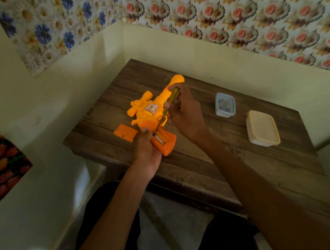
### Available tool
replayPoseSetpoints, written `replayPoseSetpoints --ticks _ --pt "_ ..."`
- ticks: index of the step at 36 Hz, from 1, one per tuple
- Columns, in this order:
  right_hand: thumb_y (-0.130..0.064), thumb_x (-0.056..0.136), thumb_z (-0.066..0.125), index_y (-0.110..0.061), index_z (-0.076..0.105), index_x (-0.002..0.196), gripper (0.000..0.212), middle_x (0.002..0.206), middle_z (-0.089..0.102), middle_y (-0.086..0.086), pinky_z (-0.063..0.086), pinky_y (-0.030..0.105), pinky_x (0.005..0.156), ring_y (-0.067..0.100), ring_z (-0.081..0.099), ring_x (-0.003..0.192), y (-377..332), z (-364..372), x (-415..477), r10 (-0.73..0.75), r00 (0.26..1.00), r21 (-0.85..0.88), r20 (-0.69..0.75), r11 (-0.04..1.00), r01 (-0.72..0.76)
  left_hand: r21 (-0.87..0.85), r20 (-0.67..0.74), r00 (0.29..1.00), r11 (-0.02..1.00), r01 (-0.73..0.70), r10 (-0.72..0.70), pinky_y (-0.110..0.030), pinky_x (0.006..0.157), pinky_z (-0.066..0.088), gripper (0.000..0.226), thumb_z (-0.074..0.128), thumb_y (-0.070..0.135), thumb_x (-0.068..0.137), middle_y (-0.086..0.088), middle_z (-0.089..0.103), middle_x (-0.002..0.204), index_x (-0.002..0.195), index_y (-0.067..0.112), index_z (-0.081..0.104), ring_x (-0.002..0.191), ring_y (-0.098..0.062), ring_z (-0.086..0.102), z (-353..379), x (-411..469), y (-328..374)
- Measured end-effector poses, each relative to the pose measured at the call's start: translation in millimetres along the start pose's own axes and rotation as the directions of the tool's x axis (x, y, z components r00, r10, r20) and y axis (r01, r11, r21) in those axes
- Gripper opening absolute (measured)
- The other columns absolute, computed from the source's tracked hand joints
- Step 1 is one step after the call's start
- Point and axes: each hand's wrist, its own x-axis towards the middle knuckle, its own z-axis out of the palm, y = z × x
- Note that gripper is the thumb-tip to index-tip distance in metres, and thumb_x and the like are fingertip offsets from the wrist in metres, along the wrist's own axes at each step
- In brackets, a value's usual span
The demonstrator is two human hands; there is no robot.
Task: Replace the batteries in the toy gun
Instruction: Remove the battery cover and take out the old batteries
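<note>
Toy gun (151,110): bright orange moulded plastic with a knobbly body and a sticker on its side. It lies on the wooden table (219,154), barrel toward 12 o'clock and grip toward 6. It looks light, hollow and stiff, probably a little slick. The grip seems the soundest hold, and the left hand (147,154) curls round it there. The right hand (185,113) clamps a yellow-handled screwdriver (172,98), tip down at the open compartment where a battery (158,139) shows. The loose cover (125,133) lies at the grip's 9 o'clock.

A cover (125,133) lies on the table (206,169) by the left hand (146,154). A small tub (225,105) and a big tub (263,128) sit right of the right hand (185,113).
</note>
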Motion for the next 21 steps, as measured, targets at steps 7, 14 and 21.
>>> replayPoseSetpoints --ticks 7,14,21 --pt "-0.004 0.088 0.059 -0.006 0.046 0.121 0.035 0.072 0.052 -0.009 0.049 0.026 0.056 0.014 0.061 0.062 6.1 0.7 1.5 -0.013 1.0 0.006 0.02 1.0 0.012 -0.034 -0.002 1.0 0.999 0.024 -0.024 -0.035 0.083 0.051 0.038 0.038 0.028 0.104 -0.007 0.064 0.122 0.138 0.016 0.048 0.104 -0.02 0.062 1.3 -4.8 1.9" --pt "0.0 0.089 0.056 -0.005 0.045 0.121 0.034 0.073 0.051 -0.015 0.047 0.016 0.053 0.001 0.057 0.055 8.2 1.7 2.1 -0.031 0.999 0.017 0.021 0.999 0.031 -0.039 0.063 0.998 0.999 0.002 0.0 -0.037 0.085 0.051 0.036 0.038 0.024 0.104 -0.003 0.069 0.102 0.137 0.014 0.049 0.094 -0.018 0.065 2.5 -7.8 3.4" --pt "-0.009 0.089 0.061 -0.006 0.048 0.12 0.034 0.076 0.054 -0.011 0.048 0.024 0.056 0.02 0.064 0.063 3.3 3.1 2.3 -0.07 0.998 -0.025 0.002 0.997 0.07 -0.071 0.042 0.999 0.997 0.018 -0.015 -0.035 0.08 0.051 0.036 0.038 0.022 0.104 -0.002 0.07 0.102 0.136 0.014 0.051 0.092 -0.016 0.066 2.6 -8.5 5.3"
